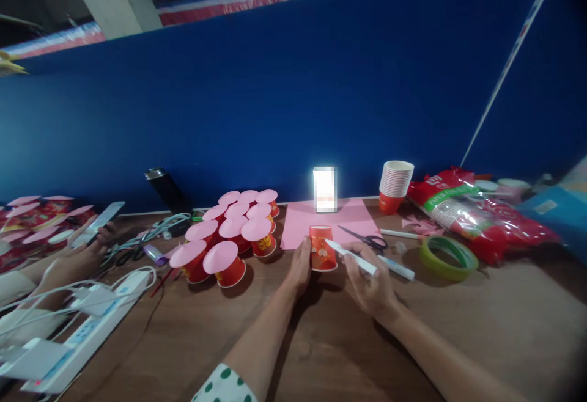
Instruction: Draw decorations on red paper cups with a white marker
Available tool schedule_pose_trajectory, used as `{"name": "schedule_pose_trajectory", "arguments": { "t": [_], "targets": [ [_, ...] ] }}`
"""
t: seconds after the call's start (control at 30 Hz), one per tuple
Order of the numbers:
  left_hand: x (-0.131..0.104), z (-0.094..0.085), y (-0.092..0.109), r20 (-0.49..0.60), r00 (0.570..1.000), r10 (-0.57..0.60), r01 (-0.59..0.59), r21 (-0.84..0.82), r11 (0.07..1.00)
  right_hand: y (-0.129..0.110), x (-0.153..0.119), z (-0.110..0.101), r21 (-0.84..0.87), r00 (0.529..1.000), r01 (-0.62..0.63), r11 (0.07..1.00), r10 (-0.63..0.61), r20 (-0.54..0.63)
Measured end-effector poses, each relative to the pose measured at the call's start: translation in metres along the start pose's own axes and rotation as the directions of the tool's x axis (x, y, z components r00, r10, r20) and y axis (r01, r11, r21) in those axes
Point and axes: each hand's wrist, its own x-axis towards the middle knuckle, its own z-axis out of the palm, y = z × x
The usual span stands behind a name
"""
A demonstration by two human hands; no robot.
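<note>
A red paper cup [323,254] stands upside down on the table, its wide rim downward. My left hand [300,264] is closed against the cup's left side, steadying it. Between the fingers of my right hand [369,283] is a white pen [353,257], its tip pointing at the cup's upper right side; whether it touches cannot be made out. Behind the cup lies a sheet of pink paper [298,225] with dark-handled scissors [367,238] at its right edge. A white and blue tube [398,269] lies just beyond my right hand.
Several red cups topped with pink discs [224,258] stand left. A stack of cups [395,185], green tape roll [448,258] and red bag [472,212] are right. A bright phone [325,189] stands behind. At far left are a power strip [92,335] and another person's hand [85,255] holding a phone.
</note>
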Motion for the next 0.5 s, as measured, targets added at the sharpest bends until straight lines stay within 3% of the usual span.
{"name": "schedule_pose_trajectory", "arguments": {
  "t": [0.5],
  "targets": [
    [0.007, -0.006, -0.018, -0.022, 1.0, -0.017, 0.015, -0.112, 0.994, 0.0, 0.001, -0.001, -0.008, 1.0, 0.007, 1.0, -0.007, -0.002]
  ]
}}
